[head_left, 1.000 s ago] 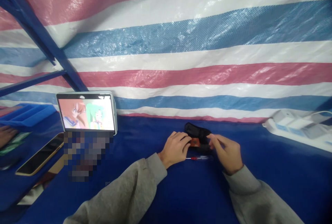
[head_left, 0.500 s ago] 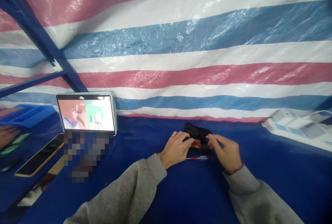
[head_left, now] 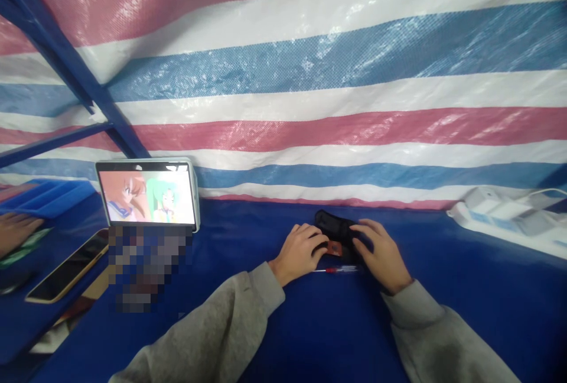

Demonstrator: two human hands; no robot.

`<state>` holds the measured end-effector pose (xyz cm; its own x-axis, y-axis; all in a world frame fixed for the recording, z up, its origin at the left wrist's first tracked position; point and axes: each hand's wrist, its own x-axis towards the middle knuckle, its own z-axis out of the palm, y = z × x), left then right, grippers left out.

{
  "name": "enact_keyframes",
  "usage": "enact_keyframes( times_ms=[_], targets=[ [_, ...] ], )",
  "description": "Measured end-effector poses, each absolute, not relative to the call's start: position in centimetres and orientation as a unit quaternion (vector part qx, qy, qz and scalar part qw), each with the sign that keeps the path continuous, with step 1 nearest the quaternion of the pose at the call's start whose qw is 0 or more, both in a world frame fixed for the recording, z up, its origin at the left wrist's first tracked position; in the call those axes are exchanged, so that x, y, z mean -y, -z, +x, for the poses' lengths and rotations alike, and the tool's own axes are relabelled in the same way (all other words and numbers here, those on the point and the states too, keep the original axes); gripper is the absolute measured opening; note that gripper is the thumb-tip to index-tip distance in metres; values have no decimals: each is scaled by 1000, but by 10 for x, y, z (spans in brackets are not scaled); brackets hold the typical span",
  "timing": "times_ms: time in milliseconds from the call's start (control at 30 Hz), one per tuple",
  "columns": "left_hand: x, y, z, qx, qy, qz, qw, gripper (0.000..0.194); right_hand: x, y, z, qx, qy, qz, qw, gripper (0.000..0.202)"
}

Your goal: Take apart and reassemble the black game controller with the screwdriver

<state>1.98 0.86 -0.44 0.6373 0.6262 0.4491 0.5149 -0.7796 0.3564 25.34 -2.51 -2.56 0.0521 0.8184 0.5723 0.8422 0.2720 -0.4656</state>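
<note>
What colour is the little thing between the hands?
The small piece is orange-red, seen in the head view.

Striped red-white-blue tarp wall (head_left: 310,75) — blue steel frame (head_left: 66,58) at left, blue-covered table (head_left: 310,336) below

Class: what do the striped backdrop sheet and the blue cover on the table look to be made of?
Striped red, white and blue backdrop sheet: probably woven plastic tarpaulin, since a fine grid weave and glossy crinkled highlights show. Dark blue table cover: seemingly smooth plastic sheeting with a soft sheen; no weave is visible, so the exact material stays open.
</note>
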Motion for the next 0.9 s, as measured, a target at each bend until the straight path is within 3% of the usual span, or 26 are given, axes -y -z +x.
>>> enact_keyframes(
  times_ms=[367,600,900],
  targets=[
    [-11,9,21,-334,-278,895,100,16,21,33,261,701,38,-596,389,23],
    [-11,4,20,-348,-254,894,121,20,24,16,254,688,58,-571,444,30],
    [-4,-5,17,-393,-291,858,156,52,37,-9,244,589,-70,-597,540,33]
  ],
)
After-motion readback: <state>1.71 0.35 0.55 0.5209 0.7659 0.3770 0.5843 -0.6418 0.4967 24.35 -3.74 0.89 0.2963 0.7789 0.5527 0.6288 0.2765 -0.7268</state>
